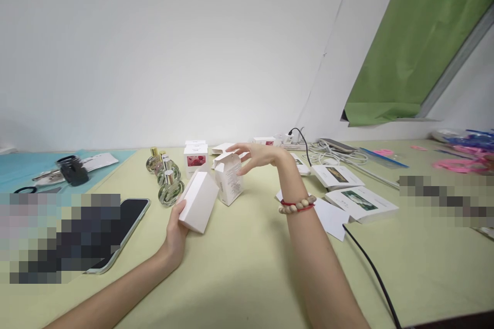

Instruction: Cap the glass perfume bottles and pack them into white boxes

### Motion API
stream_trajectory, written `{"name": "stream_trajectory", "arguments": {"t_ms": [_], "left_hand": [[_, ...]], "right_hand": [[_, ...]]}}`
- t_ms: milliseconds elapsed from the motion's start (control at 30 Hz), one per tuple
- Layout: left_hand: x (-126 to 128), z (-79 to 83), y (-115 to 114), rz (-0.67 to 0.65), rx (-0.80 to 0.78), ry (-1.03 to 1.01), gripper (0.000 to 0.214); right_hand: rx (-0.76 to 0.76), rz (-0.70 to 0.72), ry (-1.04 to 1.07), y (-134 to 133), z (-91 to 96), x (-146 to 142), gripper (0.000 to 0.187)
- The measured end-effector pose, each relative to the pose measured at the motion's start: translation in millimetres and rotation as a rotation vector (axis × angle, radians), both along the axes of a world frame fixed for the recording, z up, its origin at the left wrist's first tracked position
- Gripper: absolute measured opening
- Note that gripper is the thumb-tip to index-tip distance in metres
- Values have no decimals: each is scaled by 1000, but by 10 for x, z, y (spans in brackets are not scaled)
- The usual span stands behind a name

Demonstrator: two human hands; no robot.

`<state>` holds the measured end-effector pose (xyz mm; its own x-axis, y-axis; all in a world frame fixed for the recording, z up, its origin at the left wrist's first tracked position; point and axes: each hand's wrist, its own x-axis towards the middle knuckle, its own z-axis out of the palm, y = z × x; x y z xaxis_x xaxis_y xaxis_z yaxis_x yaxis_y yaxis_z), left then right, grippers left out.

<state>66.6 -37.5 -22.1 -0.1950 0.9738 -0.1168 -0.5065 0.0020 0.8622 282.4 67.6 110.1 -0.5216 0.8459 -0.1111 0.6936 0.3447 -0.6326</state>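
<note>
My left hand (176,231) grips the near end of a plain white box (198,201), which tilts up off the pale yellow table (250,272). My right hand (258,156), a bead bracelet on its wrist, hovers with fingers spread just right of a second white box (228,179) whose top flaps stand open; its fingertips are near the flaps, holding nothing. Several round glass perfume bottles (166,181) with gold and silver caps stand left of the boxes.
A phone (122,231) lies at the left. Small printed boxes (195,158) stand behind. Flat cards and box blanks (360,200) lie at the right with white cables (335,154); a black cable (370,267) runs toward me. Green paper (417,46) hangs on the wall.
</note>
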Motion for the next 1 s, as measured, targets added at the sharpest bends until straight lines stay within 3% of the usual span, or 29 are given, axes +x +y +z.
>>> {"name": "stream_trajectory", "arguments": {"t_ms": [167, 333, 433, 567, 767, 1000], "left_hand": [[-22, -62, -23, -40, 8, 25, 59], [-30, -38, -67, -61, 95, 84, 55], [-32, -4, -112, -89, 201, 148, 46], [-26, 17, -156, -26, 324, 235, 38], [-5, 21, -162, -49, 301, 208, 40], [17, 38, -158, 36, 344, 226, 35]], "right_hand": [[52, -34, -75, 96, -57, 24, 63], [-39, -67, -61, 103, -79, 3, 62], [-99, -93, -8, 84, -82, -33, 66], [-100, -102, 81, 83, -96, -94, 70], [-177, -48, 61, 83, -119, -167, 81], [-196, -46, 44, 82, -137, -182, 102]]}}
